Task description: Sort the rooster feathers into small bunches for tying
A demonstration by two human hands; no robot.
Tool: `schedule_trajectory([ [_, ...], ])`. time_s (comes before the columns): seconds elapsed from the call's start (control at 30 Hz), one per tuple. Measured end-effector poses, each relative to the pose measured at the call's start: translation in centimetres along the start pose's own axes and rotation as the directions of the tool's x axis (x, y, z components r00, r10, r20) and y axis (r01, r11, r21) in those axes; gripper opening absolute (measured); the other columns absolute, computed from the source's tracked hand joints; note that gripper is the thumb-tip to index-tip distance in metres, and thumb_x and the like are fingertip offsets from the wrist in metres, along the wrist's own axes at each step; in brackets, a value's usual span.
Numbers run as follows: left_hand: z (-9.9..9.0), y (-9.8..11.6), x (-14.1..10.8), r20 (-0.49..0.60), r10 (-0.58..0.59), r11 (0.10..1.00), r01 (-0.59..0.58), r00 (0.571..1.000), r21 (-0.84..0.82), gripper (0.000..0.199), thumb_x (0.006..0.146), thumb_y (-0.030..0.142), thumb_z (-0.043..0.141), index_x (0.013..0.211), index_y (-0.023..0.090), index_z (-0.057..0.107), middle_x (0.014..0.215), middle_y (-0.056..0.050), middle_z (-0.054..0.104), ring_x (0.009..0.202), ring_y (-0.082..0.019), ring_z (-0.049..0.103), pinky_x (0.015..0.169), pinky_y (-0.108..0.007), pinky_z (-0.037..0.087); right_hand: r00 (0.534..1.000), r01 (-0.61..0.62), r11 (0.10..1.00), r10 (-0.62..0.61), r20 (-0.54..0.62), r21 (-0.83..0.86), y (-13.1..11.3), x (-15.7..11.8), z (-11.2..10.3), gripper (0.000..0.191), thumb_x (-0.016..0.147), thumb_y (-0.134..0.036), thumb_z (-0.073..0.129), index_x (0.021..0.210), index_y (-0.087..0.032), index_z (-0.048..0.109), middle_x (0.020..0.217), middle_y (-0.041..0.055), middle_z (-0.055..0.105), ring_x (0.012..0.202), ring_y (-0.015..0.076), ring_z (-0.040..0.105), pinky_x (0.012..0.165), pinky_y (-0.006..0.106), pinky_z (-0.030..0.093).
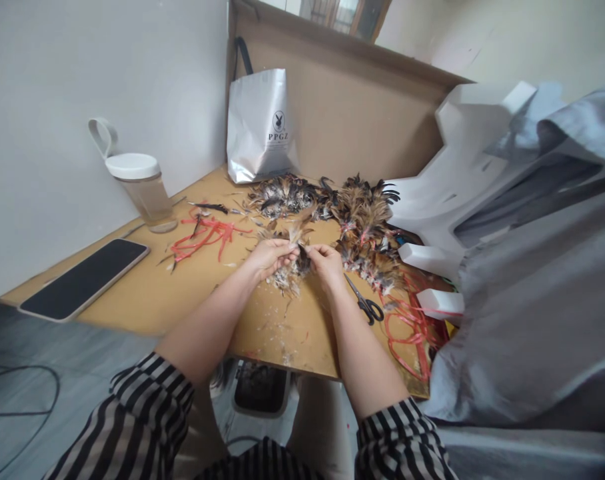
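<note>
My left hand (pixel 272 258) is closed in a pinch on brown and tan feathers (pixel 298 232), whose tips stick up above the fingers. Close beside it, my right hand (pixel 326 261) also pinches, at a dark feather (pixel 302 259) between the two hands; its exact hold is too small to make out. Beneath the hands lies a loose pile of pale and brown feathers (pixel 284 281). Behind them is a heap of dark and white feathers (pixel 287 195). Bundled brown feathers (pixel 365 210) lie to the right, some bound with pink-red strips. Black-handled scissors (pixel 365 300) rest by my right wrist.
On the left are a phone (pixel 85 277), a lidded cup (pixel 145 190) and red plastic strips (pixel 207 237). A silver bag (pixel 259 127) stands at the back. More red strips (pixel 410 330), white foam (pixel 440 303) and grey cloth (pixel 537 300) border the right side. A dark bin (pixel 261 390) sits below the table edge.
</note>
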State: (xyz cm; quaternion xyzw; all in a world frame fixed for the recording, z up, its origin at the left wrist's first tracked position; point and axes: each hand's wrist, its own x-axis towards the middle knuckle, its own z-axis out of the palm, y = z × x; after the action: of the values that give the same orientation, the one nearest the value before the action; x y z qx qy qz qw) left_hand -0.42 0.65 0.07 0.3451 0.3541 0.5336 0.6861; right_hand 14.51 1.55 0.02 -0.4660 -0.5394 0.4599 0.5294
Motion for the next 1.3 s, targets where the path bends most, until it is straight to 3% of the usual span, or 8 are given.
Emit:
schedule_trajectory([
  [0.17, -0.4, 0.1, 0.4, -0.095, 0.035, 0.997, -0.042, 0.995, -0.065, 0.003, 0.072, 0.008, 0.062, 0.070, 0.007, 0.064, 0.065, -0.006, 0.064, 0.049, -0.004, 0.055, 0.043, -0.011, 0.042, 0.994, 0.098, 0.927, -0.071, 0.085, -0.363, 1.7, 0.8, -1.1, 0.025, 0.063, -0.039, 0.060, 0.063, -0.014, 0.063, 0.053, -0.0021, 0.054, 0.048, 0.0079, 0.041, 0.049, 0.021, 0.031],
  [0.33, -0.3, 0.2, 0.4, -0.121, 0.049, 0.995, -0.059, 0.991, -0.084, 0.004, 0.072, 0.006, 0.060, 0.070, 0.007, 0.063, 0.065, -0.006, 0.064, 0.048, -0.004, 0.055, 0.041, -0.011, 0.040, 0.991, 0.136, 0.754, -0.090, 0.104, -0.642, 2.1, 0.4, -0.3, 0.029, 0.068, -0.044, 0.054, 0.066, -0.017, 0.066, 0.055, 0.0001, 0.058, 0.052, 0.0111, 0.048, 0.050, 0.022, 0.032],
  [0.53, -0.2, 0.1, 0.4, -0.124, 0.033, 0.994, -0.046, 0.992, -0.103, 0.006, 0.074, 0.006, 0.058, 0.069, 0.007, 0.063, 0.065, -0.006, 0.063, 0.047, -0.004, 0.054, 0.039, -0.011, 0.039, 0.994, 0.109, 0.595, -0.089, 0.069, -0.796, 1.5, -0.2, 1.6, 0.025, 0.068, -0.041, 0.054, 0.065, -0.020, 0.067, 0.060, 0.0038, 0.062, 0.054, 0.0141, 0.052, 0.052, 0.024, 0.032],
  [0.67, -0.3, 0.1, 0.5, -0.131, 0.024, 0.993, -0.039, 0.991, -0.115, 0.006, 0.073, 0.005, 0.058, 0.070, 0.007, 0.062, 0.064, -0.005, 0.063, 0.046, -0.004, 0.054, 0.039, -0.011, 0.039, 0.998, 0.058, 0.773, -0.059, 0.019, -0.631, 1.7, 0.4, 1.3, 0.020, 0.065, -0.035, 0.055, 0.063, -0.017, 0.065, 0.056, 0.0004, 0.059, 0.051, 0.0113, 0.049, 0.051, 0.022, 0.034],
  [0.8, -0.2, -0.1, 0.5, -0.123, 0.020, 0.992, -0.035, 0.992, -0.123, 0.005, 0.073, 0.006, 0.059, 0.072, 0.007, 0.063, 0.066, -0.006, 0.065, 0.048, -0.004, 0.055, 0.040, -0.011, 0.040, 0.998, -0.033, 0.983, 0.023, -0.059, -0.182, 1.3, 0.7, 0.4, 0.023, 0.059, -0.037, 0.062, 0.060, -0.015, 0.059, 0.050, -0.0032, 0.053, 0.043, 0.0065, 0.040, 0.045, 0.020, 0.032],
  [0.97, -0.4, -0.7, 0.6, -0.077, -0.025, 0.996, 0.018, 0.997, -0.090, 0.005, 0.071, 0.008, 0.062, 0.075, 0.006, 0.065, 0.071, -0.008, 0.067, 0.051, -0.006, 0.058, 0.042, -0.011, 0.042, 0.986, -0.165, 0.964, 0.164, 0.025, 0.207, 0.2, 0.4, 0.0, 0.028, 0.054, -0.039, 0.068, 0.062, -0.016, 0.054, 0.053, -0.0042, 0.053, 0.035, 0.0033, 0.030, 0.035, 0.020, 0.016],
  [1.1, -0.3, -0.7, 0.5, -0.041, -0.091, 0.995, 0.089, 0.995, -0.045, 0.006, 0.069, 0.008, 0.065, 0.074, 0.005, 0.065, 0.072, -0.010, 0.067, 0.052, -0.008, 0.060, 0.041, -0.012, 0.042, 0.996, -0.081, 0.966, 0.087, -0.014, 0.245, 0.1, 0.3, 0.0, 0.028, 0.056, -0.039, 0.068, 0.064, -0.016, 0.054, 0.052, -0.0049, 0.052, 0.036, 0.0033, 0.030, 0.036, 0.019, 0.018],
  [1.3, 0.2, -0.3, -0.1, 0.030, -0.186, 0.982, 0.187, 0.982, -0.034, 0.006, 0.069, 0.006, 0.065, 0.075, 0.005, 0.064, 0.078, -0.013, 0.068, 0.053, -0.010, 0.062, 0.040, -0.013, 0.043, 0.971, 0.180, 0.982, -0.168, -0.168, 0.056, 0.5, 0.4, -0.2, 0.024, 0.065, -0.039, 0.063, 0.068, -0.016, 0.056, 0.049, -0.0062, 0.047, 0.043, 0.0060, 0.037, 0.044, 0.020, 0.029],
])
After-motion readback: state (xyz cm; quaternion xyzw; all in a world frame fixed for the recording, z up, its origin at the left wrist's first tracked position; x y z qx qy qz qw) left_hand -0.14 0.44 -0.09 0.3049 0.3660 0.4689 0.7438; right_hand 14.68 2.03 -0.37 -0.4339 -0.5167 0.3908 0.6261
